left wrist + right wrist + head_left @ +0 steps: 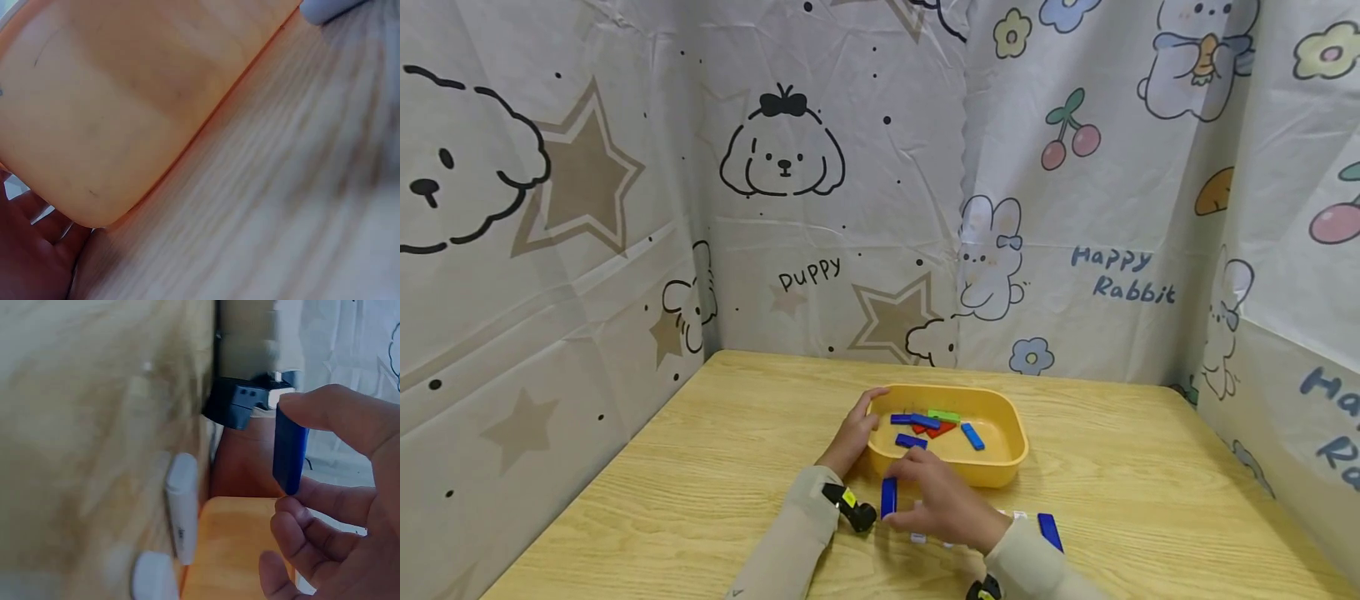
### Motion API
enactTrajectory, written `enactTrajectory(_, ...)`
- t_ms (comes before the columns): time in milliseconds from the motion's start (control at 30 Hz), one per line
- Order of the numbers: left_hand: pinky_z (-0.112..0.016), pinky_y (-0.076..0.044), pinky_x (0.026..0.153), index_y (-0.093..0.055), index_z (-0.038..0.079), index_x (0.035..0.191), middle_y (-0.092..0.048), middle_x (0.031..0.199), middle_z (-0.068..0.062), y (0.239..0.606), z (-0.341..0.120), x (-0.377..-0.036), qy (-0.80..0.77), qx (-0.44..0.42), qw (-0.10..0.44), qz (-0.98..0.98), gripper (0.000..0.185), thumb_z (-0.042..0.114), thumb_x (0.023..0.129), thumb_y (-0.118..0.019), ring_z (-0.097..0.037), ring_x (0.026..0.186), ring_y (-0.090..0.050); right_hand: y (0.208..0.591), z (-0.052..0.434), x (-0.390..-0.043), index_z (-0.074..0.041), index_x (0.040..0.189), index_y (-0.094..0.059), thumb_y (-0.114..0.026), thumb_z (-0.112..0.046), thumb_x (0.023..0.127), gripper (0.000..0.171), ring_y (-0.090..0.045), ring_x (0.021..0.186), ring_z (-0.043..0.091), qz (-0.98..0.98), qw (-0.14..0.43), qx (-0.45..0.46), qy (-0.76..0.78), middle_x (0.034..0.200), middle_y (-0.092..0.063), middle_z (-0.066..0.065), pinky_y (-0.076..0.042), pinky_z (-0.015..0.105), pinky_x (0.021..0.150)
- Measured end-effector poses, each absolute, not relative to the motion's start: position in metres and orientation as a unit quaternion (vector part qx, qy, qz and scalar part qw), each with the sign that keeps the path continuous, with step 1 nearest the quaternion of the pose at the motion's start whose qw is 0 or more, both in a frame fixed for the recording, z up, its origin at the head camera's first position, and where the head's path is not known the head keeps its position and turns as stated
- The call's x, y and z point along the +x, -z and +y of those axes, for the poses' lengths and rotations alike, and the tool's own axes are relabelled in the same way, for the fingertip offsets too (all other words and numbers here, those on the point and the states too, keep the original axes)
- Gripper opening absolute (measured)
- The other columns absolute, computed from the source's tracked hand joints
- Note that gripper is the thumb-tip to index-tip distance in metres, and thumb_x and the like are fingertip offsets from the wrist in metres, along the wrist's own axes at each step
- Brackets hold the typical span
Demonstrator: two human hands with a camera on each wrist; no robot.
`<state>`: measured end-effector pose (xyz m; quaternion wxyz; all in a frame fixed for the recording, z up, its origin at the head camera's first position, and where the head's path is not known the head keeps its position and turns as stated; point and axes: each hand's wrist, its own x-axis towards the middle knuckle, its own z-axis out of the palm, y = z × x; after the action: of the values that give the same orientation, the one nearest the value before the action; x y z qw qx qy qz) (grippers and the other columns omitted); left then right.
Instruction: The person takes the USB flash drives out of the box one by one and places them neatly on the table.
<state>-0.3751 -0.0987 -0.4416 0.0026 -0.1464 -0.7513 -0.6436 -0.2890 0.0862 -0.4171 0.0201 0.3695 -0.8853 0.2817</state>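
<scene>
My left hand holds the left end of a yellow plastic tub, fingers over its rim. From the left wrist view, fingers lie along the tub's lower corner. My right hand pinches a flat blue block upright between thumb and fingertips, in front of the tub's near side. The right wrist view shows this blue block held by its two ends. Inside the tub lie several blocks, among them a light green block, a red block and blue ones.
Another blue block lies on the wooden table, right of my right hand. White blocks are partly hidden below that hand; the right wrist view shows a white block beside the tub. Printed curtains enclose the table's back and sides.
</scene>
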Motion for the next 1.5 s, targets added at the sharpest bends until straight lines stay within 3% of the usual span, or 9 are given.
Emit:
enactTrajectory(433, -0.047, -0.042, 0.09, -0.036, 0.007, 0.145, -0.032, 0.149, -0.022, 0.443, -0.1, -0.379, 0.657, -0.151, -0.015, -0.739, 0.057, 0.001, 0.089, -0.035, -0.042, 0.122, -0.041, 0.428, 0.082, -0.29, -0.019, 0.111, -0.068, -0.078, -0.043, 0.075, 0.045, -0.049, 0.098, 0.008, -0.907, -0.031, 0.356, -0.224, 0.109, -0.056, -0.009, -0.042, 0.036, 0.09)
enactTrajectory(767, -0.038, -0.047, 0.076, -0.037, 0.009, 0.145, -0.033, 0.149, -0.021, 0.438, -0.1, -0.376, 0.647, -0.135, -0.018, -0.75, 0.055, 0.002, 0.09, -0.034, -0.042, 0.118, -0.045, 0.429, 0.083, -0.293, -0.02, 0.111, -0.068, -0.078, -0.046, 0.074, 0.046, -0.048, 0.098, 0.011, -0.917, -0.06, 0.333, -0.212, 0.109, -0.057, -0.009, -0.04, 0.038, 0.09)
enactTrajectory(933, -0.033, -0.045, 0.075, -0.037, 0.007, 0.145, -0.033, 0.149, -0.022, 0.439, -0.1, -0.376, 0.648, -0.146, -0.014, -0.748, 0.055, 0.001, 0.09, -0.035, -0.042, 0.117, -0.045, 0.429, 0.082, -0.294, -0.022, 0.11, -0.068, -0.079, -0.045, 0.074, 0.045, -0.048, 0.097, 0.012, -0.921, -0.078, 0.322, -0.204, 0.109, -0.057, -0.008, -0.039, 0.038, 0.09)
enactTrajectory(1133, -0.036, -0.043, 0.08, -0.036, 0.004, 0.144, -0.032, 0.149, -0.022, 0.442, -0.1, -0.378, 0.647, -0.155, -0.012, -0.746, 0.056, 0.0, 0.089, -0.034, -0.041, 0.119, -0.043, 0.429, 0.08, -0.293, -0.023, 0.11, -0.067, -0.078, -0.047, 0.074, 0.045, -0.048, 0.097, 0.013, -0.926, -0.086, 0.313, -0.192, 0.11, -0.057, -0.006, -0.039, 0.039, 0.09)
enactTrajectory(1333, -0.038, -0.044, 0.082, -0.038, 0.009, 0.144, -0.03, 0.152, -0.018, 0.462, -0.099, -0.397, 0.655, -0.142, -0.008, -0.742, 0.057, 0.0, 0.088, -0.035, -0.039, 0.124, -0.04, 0.429, 0.079, -0.293, -0.023, 0.109, -0.066, -0.078, -0.048, 0.073, 0.046, -0.048, 0.098, 0.014, -0.929, -0.083, 0.31, -0.186, 0.109, -0.057, -0.006, -0.039, 0.039, 0.088)
enactTrajectory(1500, -0.031, -0.045, 0.078, -0.04, 0.016, 0.143, -0.033, 0.151, -0.013, 0.47, -0.098, -0.402, 0.654, -0.132, 0.001, -0.744, 0.057, 0.003, 0.088, -0.035, -0.035, 0.123, -0.042, 0.429, 0.079, -0.293, -0.023, 0.109, -0.066, -0.078, -0.048, 0.073, 0.045, -0.048, 0.099, 0.014, -0.93, -0.086, 0.305, -0.186, 0.109, -0.057, -0.007, -0.038, 0.039, 0.089)
